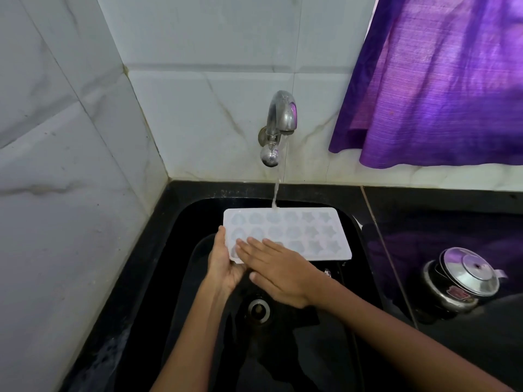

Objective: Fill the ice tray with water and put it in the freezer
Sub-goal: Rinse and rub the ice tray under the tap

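Black sink (181, 250), one, set in a black counter (424, 210) in a tiled corner. One purple curtain (441, 89) hanging upper right. One tap (280, 120) on the back wall, running; one thin stream (276, 190) dropping onto the far long edge of the tray, about mid-length.

One white tray (308, 230), held over the sink basin, roughly level, long axis running left to right. Moulded cells in three rows of about six; the near-left cells hidden under fingers, so the count is not exact. Shapes look like hearts at left, stars at right. Water level in the cells too faint to judge.

One steel pot with lid (464, 281) on the counter, well apart to the right. One drain (259, 309) below the hands.

Two hands, both at the tray's near-left corner. Left hand (223, 264) gripping the left short end, thumb over the rim, fingers under. Right hand (276, 270) flat, fingers straight, laid across the top of the near-left cells, grasping nothing.

Tray stretches away right and back from both hands; right end unsupported. Stream reaches only the back row, so filling the rest likely calls for sliding the tray along its long axis and back under the tap. Freezer not in view.
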